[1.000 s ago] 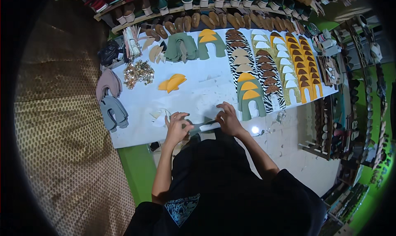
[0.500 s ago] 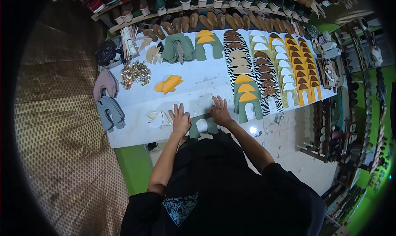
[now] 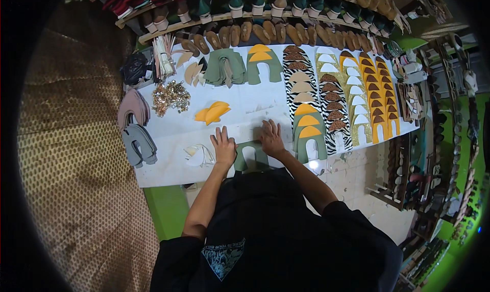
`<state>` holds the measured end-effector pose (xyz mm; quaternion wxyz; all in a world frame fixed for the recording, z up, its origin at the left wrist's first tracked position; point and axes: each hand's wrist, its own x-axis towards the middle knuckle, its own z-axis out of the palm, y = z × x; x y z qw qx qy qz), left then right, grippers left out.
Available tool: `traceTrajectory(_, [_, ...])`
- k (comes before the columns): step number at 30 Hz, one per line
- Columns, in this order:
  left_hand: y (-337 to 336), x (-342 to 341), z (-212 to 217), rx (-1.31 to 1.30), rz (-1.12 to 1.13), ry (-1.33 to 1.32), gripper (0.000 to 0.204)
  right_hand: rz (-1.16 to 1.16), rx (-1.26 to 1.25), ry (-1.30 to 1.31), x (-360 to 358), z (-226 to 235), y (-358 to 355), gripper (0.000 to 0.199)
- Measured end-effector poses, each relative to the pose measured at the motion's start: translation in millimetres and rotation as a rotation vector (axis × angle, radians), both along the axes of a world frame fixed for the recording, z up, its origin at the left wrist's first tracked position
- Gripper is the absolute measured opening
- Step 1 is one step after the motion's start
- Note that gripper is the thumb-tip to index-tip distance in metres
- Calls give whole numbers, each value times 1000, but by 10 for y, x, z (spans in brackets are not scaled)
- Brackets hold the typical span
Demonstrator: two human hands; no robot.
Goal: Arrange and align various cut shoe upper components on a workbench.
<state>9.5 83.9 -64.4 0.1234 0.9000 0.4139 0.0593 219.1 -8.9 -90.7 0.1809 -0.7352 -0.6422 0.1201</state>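
A green U-shaped cut piece, with its rounded end away from me, lies at the near edge of the white-covered table. My left hand rests at its left side, fingers spread and pointing away, the thumb side touching the piece. At its right side my right hand lies likewise, fingers stretched out; its thumb is hard to make out. Left of my left hand are cream curved scraps. Farther off is a small pile of yellow half-moon pieces. Right of my right hand, green U pieces overlap with yellow half-moons on them.
Rows of zebra, gold-glitter and yellow pieces with half-moons fill the right side. Grey and pink U-shaped stacks lie left, near gold trimmings. Green stacks sit farther back. Shoe racks stand behind the table.
The view has shifted slightly, so the table sits lower in the picture. Both hands stay at the sides of the green piece, with barely any movement.
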Motion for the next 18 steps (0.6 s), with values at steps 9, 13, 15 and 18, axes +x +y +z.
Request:
traceTrajectory(9, [160,57,-22,59,-20,-64,14,-42,3,-64,-22,-45,116,20])
traceTrajectory(13, [165,15,73,80,-41,-158,14,-50,42,-125,-9,-56,82,26])
traceTrajectory(15, [125,-70,147,-2,-128,-213,14,-56,53,-142,5,5,71,33])
traceTrajectory(18, [-9,-196,246,-28,-159,-183,23,5,18,14,3,219,2,29])
